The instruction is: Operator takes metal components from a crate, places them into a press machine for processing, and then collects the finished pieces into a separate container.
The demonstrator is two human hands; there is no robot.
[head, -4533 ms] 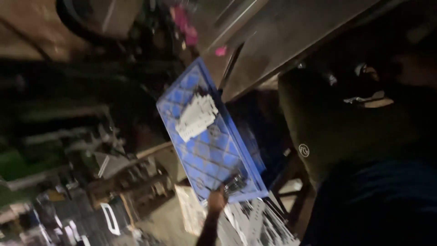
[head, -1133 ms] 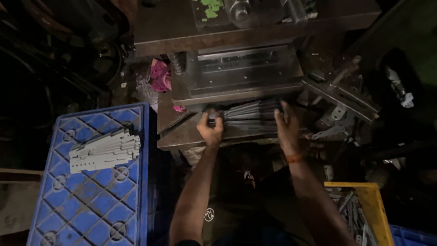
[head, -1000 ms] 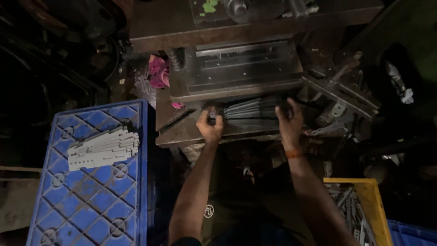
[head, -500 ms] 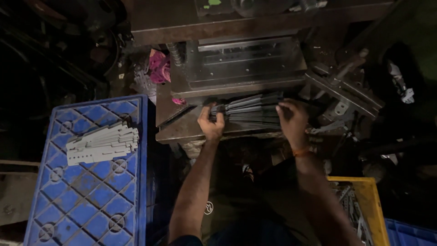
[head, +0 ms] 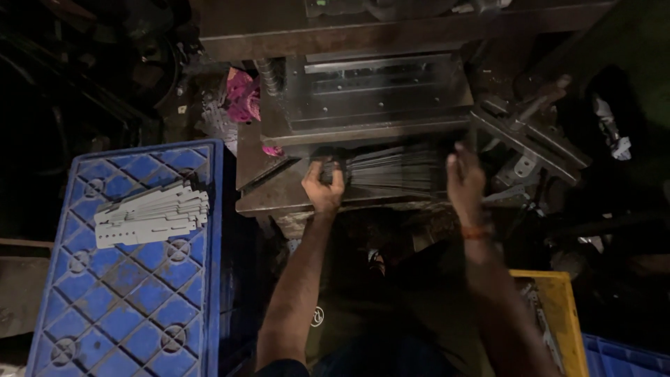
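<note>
While a stack of dark metal strips (head: 394,171) lies flat on the press's lower surface (head: 269,199), just under the heavy die block (head: 380,94), the left hand (head: 323,187) is curled around its near left end and the right hand (head: 464,178) rests with fingers spread against its right end, palm side hidden. Squaring the stack well looks to mean pressing both ends evenly, fingers kept out from beneath the die. To the left, a blue crate (head: 125,293) carries a pale grey pile of punched strips (head: 150,213); a yellow bin (head: 558,314) sits lower right.
</note>
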